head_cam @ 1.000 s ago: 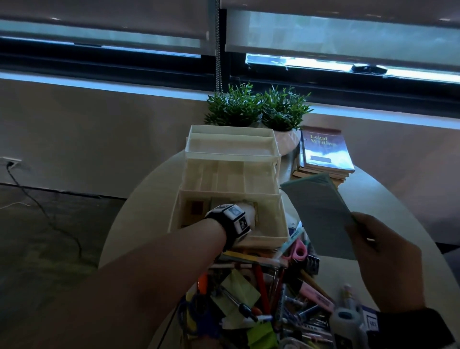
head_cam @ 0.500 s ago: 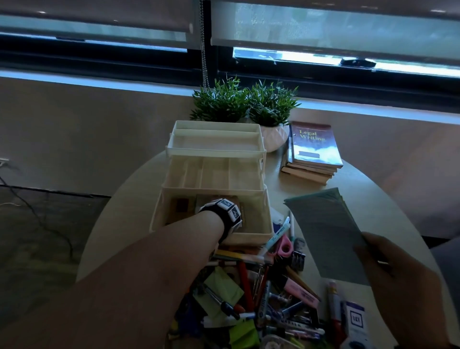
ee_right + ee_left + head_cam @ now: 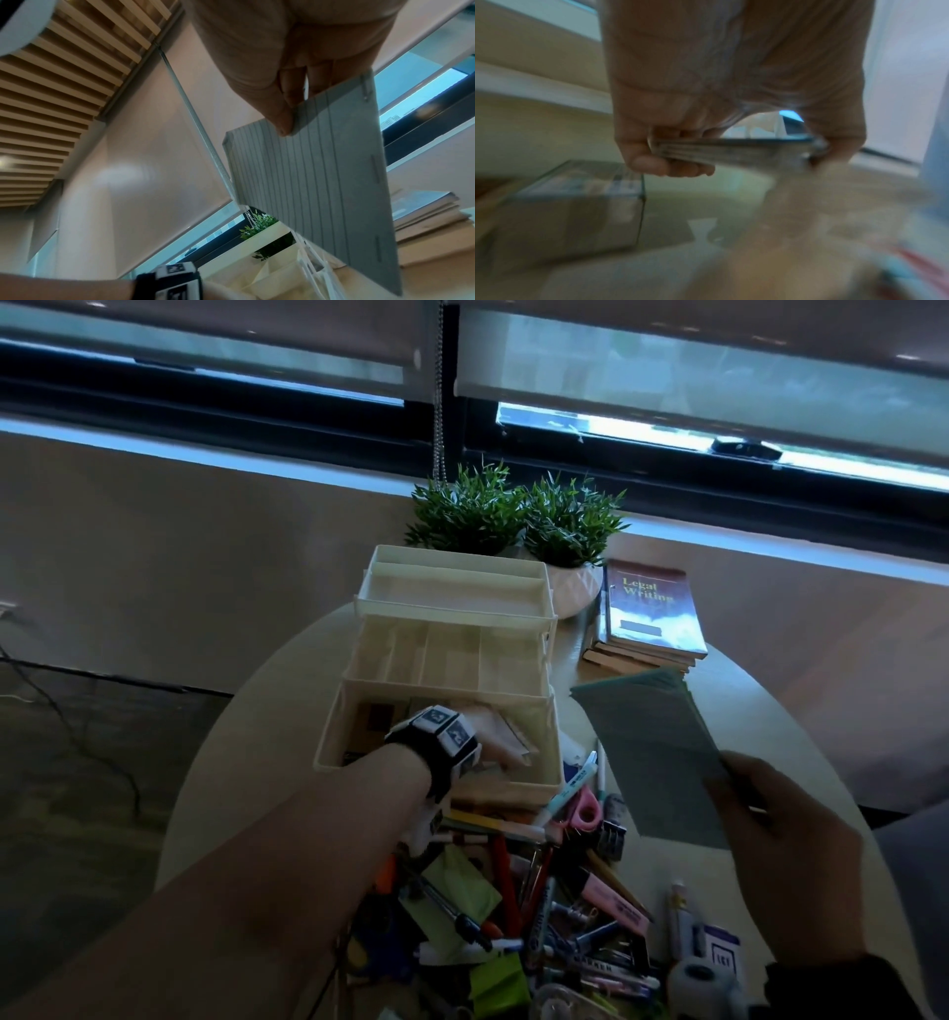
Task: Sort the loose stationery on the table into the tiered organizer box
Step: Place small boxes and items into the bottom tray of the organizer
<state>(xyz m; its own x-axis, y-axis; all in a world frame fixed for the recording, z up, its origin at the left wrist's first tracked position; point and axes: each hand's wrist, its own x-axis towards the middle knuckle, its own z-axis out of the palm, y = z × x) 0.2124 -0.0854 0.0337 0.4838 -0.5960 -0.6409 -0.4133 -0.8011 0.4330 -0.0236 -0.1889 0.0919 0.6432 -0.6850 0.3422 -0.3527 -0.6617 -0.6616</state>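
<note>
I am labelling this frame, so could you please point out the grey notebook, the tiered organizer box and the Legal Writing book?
grey notebook (image 3: 652, 752): head view, middle of its cover.
tiered organizer box (image 3: 452, 608): head view, front wall of its top tray.
Legal Writing book (image 3: 652, 608): head view, middle of its front cover.

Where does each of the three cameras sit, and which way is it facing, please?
Head: looks down at the table; both forearms show.
Left wrist: looks along the left hand into the organizer; fingers grip a flat thing.
Right wrist: looks up past the right hand at the blinds.
Head and right wrist share the notepad.
</note>
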